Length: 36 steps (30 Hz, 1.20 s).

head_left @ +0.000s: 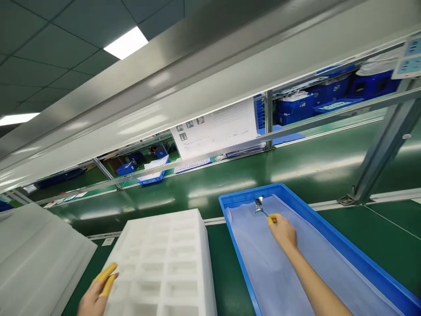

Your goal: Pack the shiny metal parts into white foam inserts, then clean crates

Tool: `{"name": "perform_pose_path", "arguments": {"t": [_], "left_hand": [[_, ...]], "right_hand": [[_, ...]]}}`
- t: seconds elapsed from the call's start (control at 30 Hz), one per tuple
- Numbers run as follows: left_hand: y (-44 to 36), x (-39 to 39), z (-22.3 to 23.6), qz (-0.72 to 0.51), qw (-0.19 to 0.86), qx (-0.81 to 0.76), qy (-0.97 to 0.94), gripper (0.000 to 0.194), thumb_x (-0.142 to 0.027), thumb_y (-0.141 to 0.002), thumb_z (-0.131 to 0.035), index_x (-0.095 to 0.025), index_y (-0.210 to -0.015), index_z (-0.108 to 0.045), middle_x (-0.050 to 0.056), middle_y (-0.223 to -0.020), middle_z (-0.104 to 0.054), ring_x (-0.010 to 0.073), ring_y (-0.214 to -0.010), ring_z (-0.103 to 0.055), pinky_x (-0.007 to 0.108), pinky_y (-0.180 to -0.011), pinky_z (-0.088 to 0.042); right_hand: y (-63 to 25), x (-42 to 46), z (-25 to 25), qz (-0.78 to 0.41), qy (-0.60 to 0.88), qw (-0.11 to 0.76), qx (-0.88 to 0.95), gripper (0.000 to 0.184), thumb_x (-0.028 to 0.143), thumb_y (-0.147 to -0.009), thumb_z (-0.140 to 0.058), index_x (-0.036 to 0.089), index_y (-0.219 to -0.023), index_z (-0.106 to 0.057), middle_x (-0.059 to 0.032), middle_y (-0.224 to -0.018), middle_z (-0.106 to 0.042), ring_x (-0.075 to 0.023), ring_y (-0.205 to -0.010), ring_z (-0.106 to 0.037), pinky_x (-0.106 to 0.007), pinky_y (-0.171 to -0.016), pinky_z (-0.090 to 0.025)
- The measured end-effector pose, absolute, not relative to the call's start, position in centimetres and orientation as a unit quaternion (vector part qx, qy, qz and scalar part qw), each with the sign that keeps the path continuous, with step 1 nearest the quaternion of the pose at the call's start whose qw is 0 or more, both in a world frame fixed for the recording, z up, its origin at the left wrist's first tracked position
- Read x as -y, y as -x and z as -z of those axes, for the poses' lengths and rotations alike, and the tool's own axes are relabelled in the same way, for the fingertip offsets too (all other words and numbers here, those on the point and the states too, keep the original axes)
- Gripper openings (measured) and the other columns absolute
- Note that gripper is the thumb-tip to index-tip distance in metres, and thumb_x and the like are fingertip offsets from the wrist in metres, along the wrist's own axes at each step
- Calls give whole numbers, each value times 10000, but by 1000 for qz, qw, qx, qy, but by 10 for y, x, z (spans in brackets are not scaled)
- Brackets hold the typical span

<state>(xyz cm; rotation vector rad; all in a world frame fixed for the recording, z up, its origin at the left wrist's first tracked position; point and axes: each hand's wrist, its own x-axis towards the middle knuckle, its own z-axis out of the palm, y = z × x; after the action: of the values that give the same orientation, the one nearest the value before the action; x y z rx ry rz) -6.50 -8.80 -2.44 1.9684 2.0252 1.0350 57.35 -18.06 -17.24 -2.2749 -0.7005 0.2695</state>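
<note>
Yellow finger cots cover some fingertips on both hands. My right hand [283, 229] is closed in a pinch on the thin dark end of a small shiny metallic part [259, 204], whose exact kind I cannot make out. It is over the far end of a blue plastic tray [332, 231] lined with a pale translucent sheet [263, 259]. At the left edge of a white foam tray [205, 263] with rows of rectangular pockets is my left hand [98, 289], thumb and forefinger apart. Whether it touches the foam is unclear.
More white foam blocks [39, 259] stand at the left on the green bench [226, 267]. A metal frame post [388, 145] rises at the right. Behind the bench hangs a printed sheet [217, 127], with blue bins [296, 105] beyond. A long light housing [164, 92] crosses overhead.
</note>
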Motion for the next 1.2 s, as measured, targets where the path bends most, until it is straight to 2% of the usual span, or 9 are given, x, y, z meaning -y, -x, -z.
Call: {"name": "perform_pose_path", "arguments": {"t": [0.17, 0.33, 0.5, 0.67, 0.77, 0.83, 0.97, 1.07, 1.2], "left_hand": [[-28, 100, 28, -342, 145, -442, -817, 335, -405, -880, -600, -319, -1181, -717, 60, -1124, -734, 251, -960, -703, 395, -879, -597], [-99, 136, 12, -295, 31, -251, -922, 379, -213, -921, -575, -246, -1294, -632, 83, -937, -667, 225, -875, -597, 399, -802, -530], [-92, 141, 1, -258, -18, -205, -944, 351, -28, -859, -495, -232, -1079, -677, 34, -775, -582, 193, -768, -517, 353, -710, -393], [-53, 139, 2, -257, 48, -199, -944, 251, -117, -776, -634, -202, -1009, -667, 31, -813, -597, 193, -784, -537, 352, -701, -337], [-33, 138, 12, -273, 72, -223, -933, 187, -295, -833, -702, -200, -992, -679, 28, -808, -625, 193, -769, -554, 356, -706, -337], [-21, 136, 20, -274, 94, -238, -927, 167, -348, -913, -635, -198, -955, -694, 26, -761, -620, 182, -736, -549, 351, -697, -337], [4, 128, 34, -309, 273, -286, -865, 304, -389, -996, -508, -181, -934, -720, 47, -762, -641, 169, -740, -551, 324, -701, -377], [21, 120, 39, -350, 500, -347, -712, 398, -507, -946, -571, -156, -812, -701, 38, -733, -620, 140, -702, -523, 287, -681, -390], [31, 116, 47, -369, 714, -359, -474, 492, -607, -802, -714, -136, -699, -621, -6, -647, -543, 83, -594, -403, 255, -612, -322]], "right_hand": [[-467, 203, 108, -188, 772, 509, 331, 234, 451, -703, -556, 261, -806, -644, -21, -763, -680, -228, -712, -623, -362, -727, -500], [-331, 223, 65, -218, 696, 455, 511, 179, 404, -770, -496, 267, -703, -591, -10, -678, -623, -197, -612, -573, -326, -613, -445], [-270, 231, 43, -144, 712, 378, 574, 130, 284, -769, -480, 251, -644, -481, -3, -645, -572, -168, -582, -538, -288, -548, -375], [-242, 229, 28, -87, 734, 320, 593, 138, 264, -782, -471, 233, -650, -449, 20, -617, -526, -135, -553, -494, -264, -527, -323], [-220, 224, 22, -108, 731, 307, 600, 128, 256, -787, -477, 226, -663, -480, 17, -633, -550, -132, -565, -502, -263, -537, -334], [-209, 221, 20, -151, 716, 315, 604, 139, 272, -812, -486, 224, -689, -530, 10, -651, -574, -133, -567, -508, -265, -544, -361], [-211, 223, 29, -231, 675, 367, 597, 306, 463, -925, -499, 218, -989, -670, 3, -668, -592, -146, -567, -510, -282, -569, -447], [-225, 224, 38, -208, 676, 400, 583, 409, 547, -936, -510, 211, -1111, -666, -43, -827, -663, -140, -576, -513, -295, -579, -486], [-225, 217, 39, -178, 630, 398, 643, 354, 484, -942, -557, 233, -1175, -649, -83, -1018, -679, -133, -622, -542, -285, -547, -490]]}}
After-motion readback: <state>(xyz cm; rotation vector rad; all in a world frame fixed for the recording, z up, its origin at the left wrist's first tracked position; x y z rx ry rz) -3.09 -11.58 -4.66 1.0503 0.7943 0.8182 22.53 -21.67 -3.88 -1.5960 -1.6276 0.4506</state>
